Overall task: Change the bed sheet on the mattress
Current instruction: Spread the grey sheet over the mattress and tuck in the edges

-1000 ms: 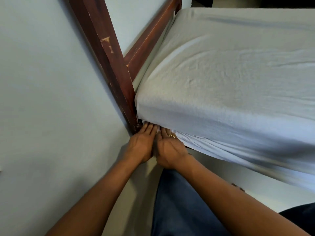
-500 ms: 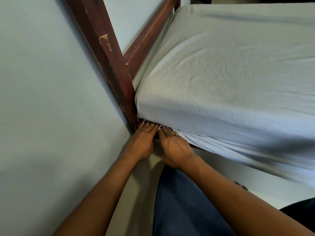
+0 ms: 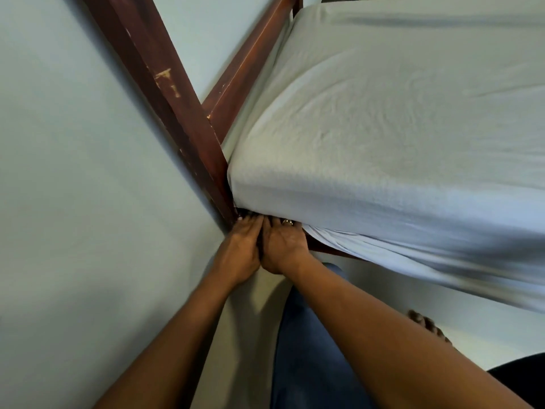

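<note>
Left hand (image 3: 239,252) and right hand (image 3: 283,246) now pressed together, deeper under corner beside scuffed dark-red wooden bedpost (image 3: 177,119). Both grips flat, clasping nothing (fingertips hidden). Pale blue-grey cloth bed sheet (image 3: 398,128) covers bed; corner looks tucked, hem right of bedpost hangs loose.

We list: left hand (image 3: 238,250) and right hand (image 3: 283,246), touching, fingers reaching under the bed sheet (image 3: 383,143) corner, beside bedpost (image 3: 177,113).

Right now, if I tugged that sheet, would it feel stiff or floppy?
Probably floppy and light: the sheet wrinkles on top and hangs in folds at the side. It may resist at the corner, where the left hand and right hand press it under.
</note>
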Demonstrator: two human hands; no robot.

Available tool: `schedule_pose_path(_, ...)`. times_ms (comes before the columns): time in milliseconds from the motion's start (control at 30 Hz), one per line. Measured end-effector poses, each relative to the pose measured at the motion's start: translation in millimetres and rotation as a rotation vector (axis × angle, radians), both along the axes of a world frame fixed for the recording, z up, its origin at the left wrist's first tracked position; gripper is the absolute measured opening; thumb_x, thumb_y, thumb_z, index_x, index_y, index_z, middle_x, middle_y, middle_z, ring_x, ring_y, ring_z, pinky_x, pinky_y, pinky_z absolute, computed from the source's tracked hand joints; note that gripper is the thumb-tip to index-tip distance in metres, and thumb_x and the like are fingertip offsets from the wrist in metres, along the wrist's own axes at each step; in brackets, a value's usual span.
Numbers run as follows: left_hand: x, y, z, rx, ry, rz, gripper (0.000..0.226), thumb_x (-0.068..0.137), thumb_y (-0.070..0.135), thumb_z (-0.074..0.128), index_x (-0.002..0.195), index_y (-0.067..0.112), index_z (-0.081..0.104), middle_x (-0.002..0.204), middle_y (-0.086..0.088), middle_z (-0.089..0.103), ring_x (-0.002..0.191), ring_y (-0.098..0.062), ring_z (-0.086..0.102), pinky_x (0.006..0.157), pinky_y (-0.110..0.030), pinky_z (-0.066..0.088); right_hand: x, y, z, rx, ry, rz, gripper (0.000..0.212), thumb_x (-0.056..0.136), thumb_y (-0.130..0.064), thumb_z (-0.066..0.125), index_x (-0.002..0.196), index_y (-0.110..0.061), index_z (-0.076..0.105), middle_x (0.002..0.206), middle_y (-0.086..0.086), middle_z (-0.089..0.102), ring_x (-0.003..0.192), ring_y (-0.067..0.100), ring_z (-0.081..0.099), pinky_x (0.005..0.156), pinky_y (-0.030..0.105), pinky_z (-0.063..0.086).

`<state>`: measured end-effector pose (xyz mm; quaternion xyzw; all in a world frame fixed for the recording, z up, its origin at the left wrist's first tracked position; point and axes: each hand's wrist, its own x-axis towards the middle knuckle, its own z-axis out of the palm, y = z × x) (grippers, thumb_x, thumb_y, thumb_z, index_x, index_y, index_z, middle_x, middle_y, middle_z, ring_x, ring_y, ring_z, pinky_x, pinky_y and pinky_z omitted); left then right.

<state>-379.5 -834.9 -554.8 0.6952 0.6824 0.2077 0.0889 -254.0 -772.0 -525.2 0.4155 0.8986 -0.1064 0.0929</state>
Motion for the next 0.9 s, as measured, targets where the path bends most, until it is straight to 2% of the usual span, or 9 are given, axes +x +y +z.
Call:
schedule_pose_path(200,10,23,-11,-0.222,0.361,0.033,0.085,0.079,0.021,0.063,0.156,0.007,0.029,0.157,-0.015,0.036,0.146,-0.035,0.031,0.126,-0.047,0.013,89,-34,8,0.079,0.075,-0.031,0.091,0.084,-0.039,0.063,0.155,0.005,0.026,0.161,0.026,0.027,0.150,0.039,0.027,0.125,0.046,0.021)
schedule_pose_path(267,24,20,-2,-0.212,0.377,0.098,0.071,0.082,0.019,0.062,0.149,0.005,0.041,0.148,-0.017,0.047,0.138,-0.036,0.041,0.121,-0.048,0.027,112,-30,2,0.108,0.047,-0.130,0.092,0.083,-0.042,0.065,0.155,0.001,0.027,0.157,0.020,0.037,0.145,0.035,0.036,0.123,0.045,0.024)
schedule_pose_path(333,41,16,19,-0.117,0.345,0.099,0.044,0.085,0.017,0.055,0.127,0.006,0.062,0.125,-0.016,0.064,0.115,-0.034,0.060,0.098,-0.043,0.051,121,-18,-4,0.104,0.046,-0.184,0.087,0.081,-0.039,0.067,0.153,-0.009,0.028,0.148,0.013,0.048,0.136,0.030,0.047,0.121,0.040,0.029)
schedule_pose_path(400,65,7,32,0.012,0.228,-0.033,0.036,0.082,0.014,0.052,0.112,0.005,0.069,0.112,-0.015,0.070,0.102,-0.032,0.067,0.086,-0.037,0.056,116,-7,-7,0.057,0.057,-0.218,0.076,0.084,-0.035,0.064,0.150,-0.015,0.031,0.145,0.010,0.051,0.132,0.028,0.051,0.118,0.038,0.030)
schedule_pose_path(500,95,9,32,-0.058,0.147,-0.290,0.061,0.084,0.010,0.050,0.143,-0.003,0.049,0.146,-0.020,0.052,0.139,-0.030,0.046,0.121,-0.037,0.032,113,-1,-4,0.011,0.075,-0.245,0.068,0.089,-0.036,0.059,0.149,-0.016,0.037,0.148,0.009,0.049,0.135,0.027,0.049,0.116,0.037,0.030)
schedule_pose_path(600,103,18,16,-0.203,0.274,-0.258,0.080,0.087,0.018,0.055,0.158,0.002,0.021,0.164,-0.016,0.026,0.153,-0.026,0.019,0.127,-0.037,0.010,125,-14,3,0.022,0.114,-0.178,0.083,0.080,-0.028,0.063,0.155,-0.007,0.034,0.150,0.015,0.048,0.135,0.033,0.049,0.119,0.038,0.028)
schedule_pose_path(700,113,16,15,-0.248,0.433,-0.225,0.084,0.086,0.030,0.059,0.158,0.006,0.023,0.162,-0.014,0.029,0.152,-0.027,0.022,0.126,-0.044,0.015,152,-37,5,0.103,0.153,-0.226,0.081,0.073,-0.030,0.058,0.148,-0.002,0.045,0.141,0.016,0.057,0.128,0.034,0.056,0.116,0.040,0.039)
schedule_pose_path(800,137,26,35,-0.235,0.411,-0.194,0.061,0.092,0.026,0.054,0.148,0.006,0.039,0.146,-0.017,0.049,0.135,-0.032,0.047,0.109,-0.041,0.042,185,-32,4,0.101,0.119,-0.334,0.083,0.068,-0.031,0.055,0.145,-0.003,0.048,0.136,0.017,0.061,0.123,0.035,0.059,0.111,0.040,0.042)
schedule_pose_path(900,164,33,36,-0.209,0.304,-0.337,0.066,0.095,0.025,0.051,0.155,0.007,0.028,0.155,-0.016,0.040,0.142,-0.031,0.040,0.120,-0.040,0.030,197,-13,-4,0.032,0.084,-0.293,0.083,0.068,-0.031,0.062,0.147,-0.011,0.044,0.137,0.012,0.058,0.124,0.033,0.056,0.112,0.038,0.036)
